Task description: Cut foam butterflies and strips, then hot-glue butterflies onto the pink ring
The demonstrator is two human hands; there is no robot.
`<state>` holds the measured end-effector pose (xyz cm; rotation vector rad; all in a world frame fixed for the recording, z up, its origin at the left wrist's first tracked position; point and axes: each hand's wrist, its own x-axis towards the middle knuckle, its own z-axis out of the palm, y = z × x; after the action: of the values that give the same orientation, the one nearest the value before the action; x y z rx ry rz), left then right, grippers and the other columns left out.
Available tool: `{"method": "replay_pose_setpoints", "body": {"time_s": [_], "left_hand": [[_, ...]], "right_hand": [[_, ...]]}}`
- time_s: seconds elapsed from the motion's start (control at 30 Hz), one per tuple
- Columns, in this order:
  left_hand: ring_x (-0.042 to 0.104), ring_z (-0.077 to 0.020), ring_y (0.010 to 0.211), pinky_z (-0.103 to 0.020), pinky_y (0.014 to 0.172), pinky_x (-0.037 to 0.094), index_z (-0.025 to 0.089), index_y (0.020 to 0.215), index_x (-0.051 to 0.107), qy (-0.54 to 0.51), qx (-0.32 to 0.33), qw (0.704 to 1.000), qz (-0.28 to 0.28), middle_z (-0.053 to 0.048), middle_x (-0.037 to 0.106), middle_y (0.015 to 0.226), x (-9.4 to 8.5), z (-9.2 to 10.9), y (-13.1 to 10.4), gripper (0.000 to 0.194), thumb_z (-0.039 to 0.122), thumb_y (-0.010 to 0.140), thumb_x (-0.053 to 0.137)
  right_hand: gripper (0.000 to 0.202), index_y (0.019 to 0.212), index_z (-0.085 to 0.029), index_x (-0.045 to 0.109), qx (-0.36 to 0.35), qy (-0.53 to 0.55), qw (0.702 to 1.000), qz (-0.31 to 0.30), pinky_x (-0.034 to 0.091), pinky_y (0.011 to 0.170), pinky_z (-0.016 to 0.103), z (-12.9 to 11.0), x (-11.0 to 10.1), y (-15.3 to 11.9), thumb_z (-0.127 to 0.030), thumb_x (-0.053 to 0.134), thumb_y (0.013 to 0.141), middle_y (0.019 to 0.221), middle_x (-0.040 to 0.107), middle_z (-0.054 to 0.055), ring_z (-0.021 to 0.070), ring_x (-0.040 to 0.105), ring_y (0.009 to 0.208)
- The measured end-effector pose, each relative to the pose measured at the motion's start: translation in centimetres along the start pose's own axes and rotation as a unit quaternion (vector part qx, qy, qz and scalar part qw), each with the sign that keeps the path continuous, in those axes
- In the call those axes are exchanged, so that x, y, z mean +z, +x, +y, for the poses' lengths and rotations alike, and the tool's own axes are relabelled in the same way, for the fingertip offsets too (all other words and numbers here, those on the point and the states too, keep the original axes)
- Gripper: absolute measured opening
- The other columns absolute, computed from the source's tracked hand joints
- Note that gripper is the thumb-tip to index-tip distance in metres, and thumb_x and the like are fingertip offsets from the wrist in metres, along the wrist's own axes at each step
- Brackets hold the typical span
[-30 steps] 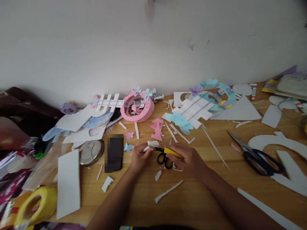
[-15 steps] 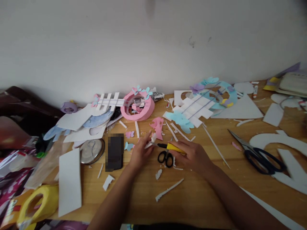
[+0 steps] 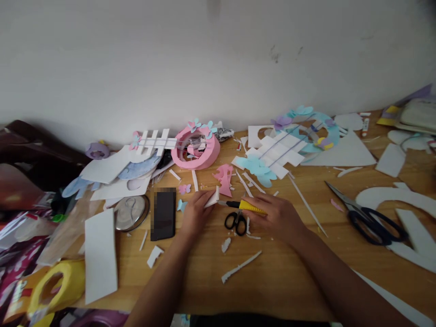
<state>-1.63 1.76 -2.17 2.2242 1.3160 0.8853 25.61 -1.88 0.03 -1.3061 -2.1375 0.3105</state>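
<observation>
The left hand (image 3: 198,212) pinches a small white foam piece (image 3: 213,198) above the worktop (image 3: 204,290); the right hand's (image 3: 276,219) grip is closed round a yellow craft knife (image 3: 252,207), blade toward the piece.

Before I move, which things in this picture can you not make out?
All in the head view:
- Utility knife, handle's rear end: hidden by the right hand.
- Small white piece, gripped end: hidden by the left hand.
- Black phone, left side: blurred into blocks.
- Curved white cutout: cut off by the right edge.
- Orange packet, lettering: too small and blurred.
</observation>
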Motion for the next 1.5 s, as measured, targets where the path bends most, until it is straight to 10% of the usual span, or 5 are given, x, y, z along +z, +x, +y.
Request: {"method": "replay_pose_setpoints", "body": {"time_s": [0.83, 1.5], "left_hand": [[0.064, -0.0215, 0.100, -0.035, 0.087, 0.055, 0.024, 0.132, 0.059, 0.043, 0.098, 0.993, 0.042, -0.009, 0.068, 0.111, 0.3, -0.1, -0.7, 0.040, 0.021, 0.092, 0.063], [0.065, -0.0220, 0.096, -0.033, 0.083, 0.054, 0.020, 0.103, 0.057, 0.116, 0.045, 0.982, 0.142, -0.009, 0.065, 0.104, 0.1, 0.0, -0.4, 0.018, 0.016, 0.087, 0.065]], "right_hand": [[0.032, 0.116, -0.020, 0.071, -0.047, -0.028, 0.998, 0.018, 0.053, 0.075, 0.029, 0.1, 0.2, 0.1, -0.042, 0.058, 0.097, 0.097, 0.073, 0.007, 0.0190, 0.070, 0.085], [0.031, 0.119, -0.021, 0.071, -0.052, 0.016, 0.998, 0.044, 0.057, 0.072, 0.030, 0.7, 1.3, -0.1, -0.037, 0.062, 0.094, 0.097, 0.073, 0.008, 0.0192, 0.071, 0.082]]}}
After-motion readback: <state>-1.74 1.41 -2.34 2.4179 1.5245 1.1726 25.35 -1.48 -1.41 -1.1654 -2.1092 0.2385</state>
